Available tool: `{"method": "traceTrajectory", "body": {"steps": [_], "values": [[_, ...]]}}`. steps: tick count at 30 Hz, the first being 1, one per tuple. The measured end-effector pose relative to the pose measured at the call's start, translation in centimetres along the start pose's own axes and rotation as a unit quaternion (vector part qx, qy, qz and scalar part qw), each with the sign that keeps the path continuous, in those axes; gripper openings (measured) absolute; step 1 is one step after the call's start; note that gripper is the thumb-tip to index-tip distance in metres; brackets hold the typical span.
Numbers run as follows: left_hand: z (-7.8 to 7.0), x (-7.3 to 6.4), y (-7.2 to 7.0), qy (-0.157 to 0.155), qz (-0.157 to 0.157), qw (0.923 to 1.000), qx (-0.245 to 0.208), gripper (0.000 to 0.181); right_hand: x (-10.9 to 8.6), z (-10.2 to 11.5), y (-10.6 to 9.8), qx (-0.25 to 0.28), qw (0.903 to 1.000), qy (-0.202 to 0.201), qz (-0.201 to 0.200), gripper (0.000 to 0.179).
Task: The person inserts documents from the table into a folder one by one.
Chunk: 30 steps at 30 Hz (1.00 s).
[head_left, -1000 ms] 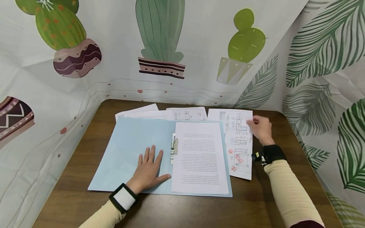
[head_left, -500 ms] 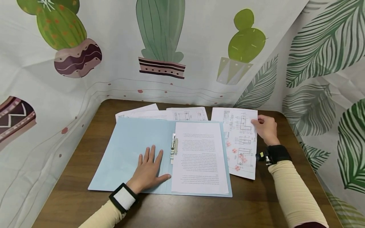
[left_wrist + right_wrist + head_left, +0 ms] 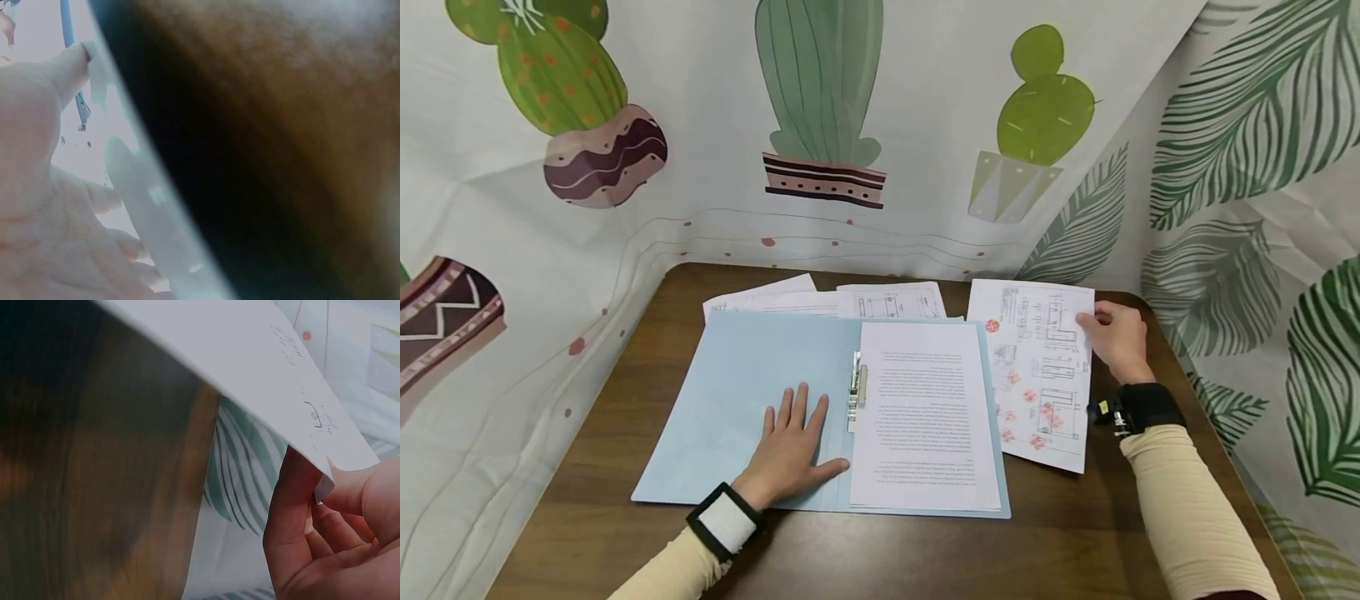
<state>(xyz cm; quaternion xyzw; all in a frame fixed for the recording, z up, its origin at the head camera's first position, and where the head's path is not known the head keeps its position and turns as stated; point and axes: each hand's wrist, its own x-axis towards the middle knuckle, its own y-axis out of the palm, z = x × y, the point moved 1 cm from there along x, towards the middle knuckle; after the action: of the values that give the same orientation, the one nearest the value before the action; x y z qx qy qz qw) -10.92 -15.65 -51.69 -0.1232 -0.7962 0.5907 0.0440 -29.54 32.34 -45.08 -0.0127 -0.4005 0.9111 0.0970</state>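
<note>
A light blue folder (image 3: 752, 358) lies opened flat on the table, a stack of printed pages (image 3: 925, 417) on its right side beside a metal clip (image 3: 857, 390). My left hand (image 3: 792, 454) rests with spread fingers on the folder's left cover, the thumb reaching to the spine. In the left wrist view, the palm and fingers lie along the pale cover. With thumb and fingers, my right hand (image 3: 1117, 337) pinches the right edge of a paper sheet (image 3: 1063, 367) bearing line drawings and red stamps. Its left part is hidden under the folder. The right wrist view shows the sheet's edge (image 3: 250, 375) between thumb and index finger.
More papers stick out behind the folder: white sheets (image 3: 767, 296) at the left and a page with a drawing (image 3: 895, 298) in the middle. The brown wooden table (image 3: 925, 554) meets a cactus-printed cloth (image 3: 700, 125) at the back.
My right hand has pulled the stamped drawing sheet to the right, so more of it and more red stamps show beside the folder. The left hand and the folder have stayed in place.
</note>
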Motion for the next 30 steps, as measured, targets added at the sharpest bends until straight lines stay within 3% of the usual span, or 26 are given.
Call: {"method": "traceTrajectory", "body": {"steps": [16, 30], "values": [[-0.1, 0.0, -0.1, -0.002, 0.003, 1.0, -0.003, 0.1, -0.2, -1.2, -2.6, 0.002, 0.9992, -0.023, -0.032, 0.037], [-0.1, 0.0, -0.1, -0.004, 0.001, 1.0, -0.007, 0.101, -0.1, -2.2, -4.5, -0.007, 0.9977, -0.012, -0.066, 0.037]]}}
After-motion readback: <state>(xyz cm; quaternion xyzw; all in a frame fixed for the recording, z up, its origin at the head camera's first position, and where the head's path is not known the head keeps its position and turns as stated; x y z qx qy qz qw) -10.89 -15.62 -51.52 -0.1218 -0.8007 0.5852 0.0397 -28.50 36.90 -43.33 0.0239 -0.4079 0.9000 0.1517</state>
